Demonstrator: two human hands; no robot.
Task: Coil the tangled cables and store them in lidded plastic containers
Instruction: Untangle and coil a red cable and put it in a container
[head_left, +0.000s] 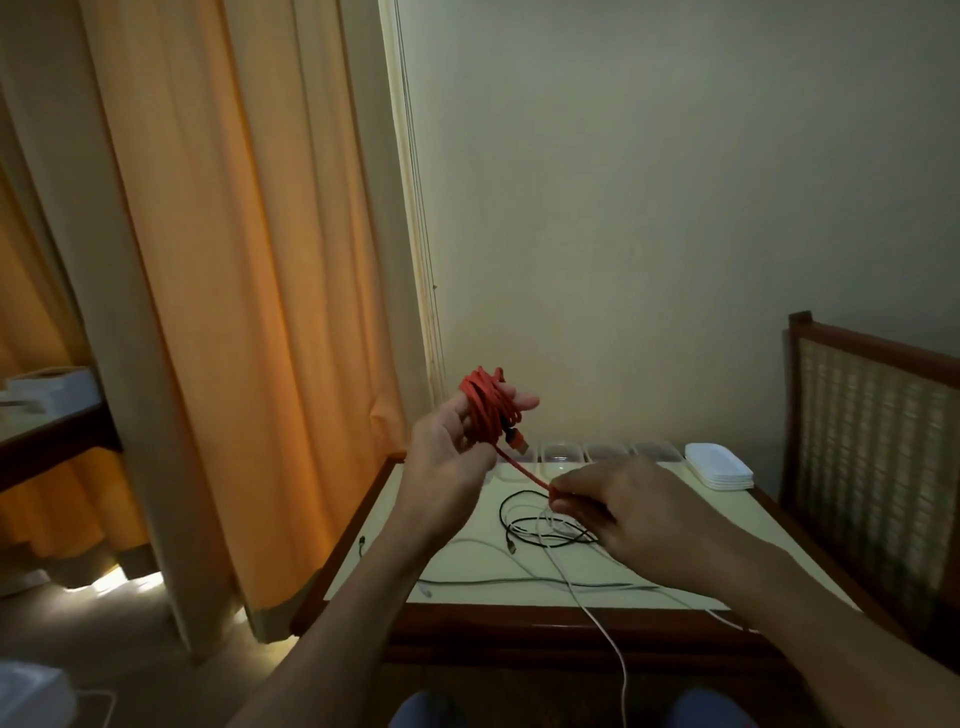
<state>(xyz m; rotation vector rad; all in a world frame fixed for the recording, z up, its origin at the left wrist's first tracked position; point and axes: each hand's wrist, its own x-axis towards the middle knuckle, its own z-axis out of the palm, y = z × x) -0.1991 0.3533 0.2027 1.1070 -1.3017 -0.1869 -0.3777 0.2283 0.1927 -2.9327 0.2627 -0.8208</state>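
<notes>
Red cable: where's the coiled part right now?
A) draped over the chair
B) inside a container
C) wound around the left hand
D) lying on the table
C: the loops of the red cable sit wrapped around the raised left hand, above the table, while the right hand pinches the free run.

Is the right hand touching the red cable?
Touching. In the head view the right hand pinches the red cable, which runs taut from the left hand.
</notes>
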